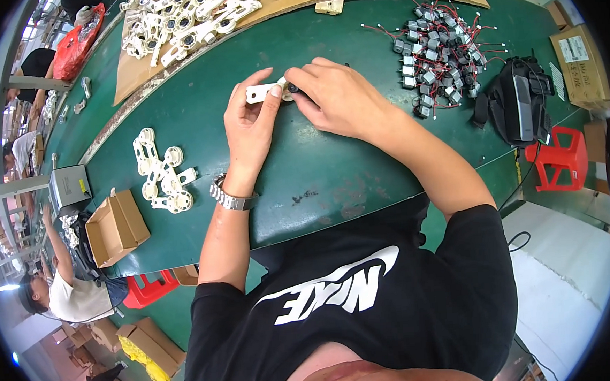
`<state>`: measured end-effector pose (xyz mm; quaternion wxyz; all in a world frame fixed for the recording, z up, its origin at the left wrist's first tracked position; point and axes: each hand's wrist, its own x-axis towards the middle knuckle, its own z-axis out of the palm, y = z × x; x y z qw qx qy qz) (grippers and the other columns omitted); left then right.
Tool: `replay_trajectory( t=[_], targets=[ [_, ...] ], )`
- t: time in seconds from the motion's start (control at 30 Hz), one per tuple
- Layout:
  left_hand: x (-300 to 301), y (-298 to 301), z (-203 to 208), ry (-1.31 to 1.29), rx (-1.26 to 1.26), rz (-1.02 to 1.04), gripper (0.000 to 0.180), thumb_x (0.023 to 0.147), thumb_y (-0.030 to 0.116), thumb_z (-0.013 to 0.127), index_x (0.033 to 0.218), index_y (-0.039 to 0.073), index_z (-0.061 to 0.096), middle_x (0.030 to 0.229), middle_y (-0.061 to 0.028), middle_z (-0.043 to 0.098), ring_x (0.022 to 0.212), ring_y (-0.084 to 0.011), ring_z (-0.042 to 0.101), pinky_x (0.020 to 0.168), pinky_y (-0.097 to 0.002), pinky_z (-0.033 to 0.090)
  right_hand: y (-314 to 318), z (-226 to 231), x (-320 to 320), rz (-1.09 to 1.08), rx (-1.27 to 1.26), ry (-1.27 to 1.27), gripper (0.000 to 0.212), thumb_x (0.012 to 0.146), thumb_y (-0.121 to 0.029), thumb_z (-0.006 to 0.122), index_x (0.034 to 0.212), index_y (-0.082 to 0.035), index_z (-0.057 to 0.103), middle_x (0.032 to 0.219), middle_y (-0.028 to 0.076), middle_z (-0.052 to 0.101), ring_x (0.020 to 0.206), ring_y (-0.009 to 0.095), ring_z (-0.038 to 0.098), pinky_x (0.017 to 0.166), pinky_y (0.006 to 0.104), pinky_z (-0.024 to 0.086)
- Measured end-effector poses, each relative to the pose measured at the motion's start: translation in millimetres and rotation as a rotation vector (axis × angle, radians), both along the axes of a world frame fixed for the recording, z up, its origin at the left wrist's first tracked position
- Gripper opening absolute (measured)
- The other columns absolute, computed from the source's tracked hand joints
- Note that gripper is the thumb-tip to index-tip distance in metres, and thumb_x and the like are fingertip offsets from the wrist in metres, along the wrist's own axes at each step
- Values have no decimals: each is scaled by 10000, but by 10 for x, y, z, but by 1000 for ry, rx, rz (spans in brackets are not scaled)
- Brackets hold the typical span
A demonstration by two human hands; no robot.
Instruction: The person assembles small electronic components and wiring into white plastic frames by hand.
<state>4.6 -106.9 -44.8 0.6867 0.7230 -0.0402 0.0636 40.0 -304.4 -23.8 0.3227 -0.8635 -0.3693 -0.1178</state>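
My left hand, with a metal watch on its wrist, is closed on a white plastic housing, a flat arm with a hole at one end and a round seat at the other. My right hand meets it at the round end. Its thumb and fingers pinch a small dark round piece against or beside that seat; whether it sits inside, I cannot tell. To the left of my left hand lie several similar white plastic housings in a loose group.
Many more white housings cover cardboard at the table's far left. A heap of small motors with red wires lies at the far right, beside a black bag. An open cardboard box stands at the left edge. Other people work farther left.
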Motion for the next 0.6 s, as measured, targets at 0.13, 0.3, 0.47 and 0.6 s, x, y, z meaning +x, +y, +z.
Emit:
replay_trajectory(
  t=[0.13, 0.3, 0.47, 0.6],
  targets=[
    [17, 3, 10, -102, 11, 96, 362, 1000, 39, 725, 1353, 15, 650, 1142, -19, 565, 1016, -103, 621, 894, -250, 568, 31, 70, -9, -12, 90, -168, 218, 842, -30, 761, 1020, -38, 636, 969, 118, 641, 931, 308, 622, 808, 438, 567],
    [9, 10, 71, -38, -136, 81, 448, 994, 11, 717, 1419, 2, 575, 1114, -52, 580, 965, -142, 676, 875, -293, 622, 44, 10, 7, 33, 273, -12, 235, 865, -3, 738, 1079, -20, 643, 989, 136, 634, 965, 347, 628, 810, 465, 545],
    [-3, -45, 63, -40, -168, 109, 583, 980, -50, 694, 1504, 1, 443, 1051, -77, 612, 978, -178, 709, 863, -348, 674, 96, -67, 9, 32, 355, 71, 249, 865, 8, 735, 1096, -4, 644, 998, 133, 639, 961, 359, 622, 829, 467, 540],
    [9, -29, 25, -47, -180, 88, 621, 973, -76, 688, 1520, -5, 404, 1047, -90, 618, 983, -190, 714, 874, -350, 669, 70, -68, 40, -53, 296, 3, 220, 858, -9, 753, 1060, -2, 666, 1000, 114, 641, 952, 346, 616, 829, 456, 547]
  ],
)
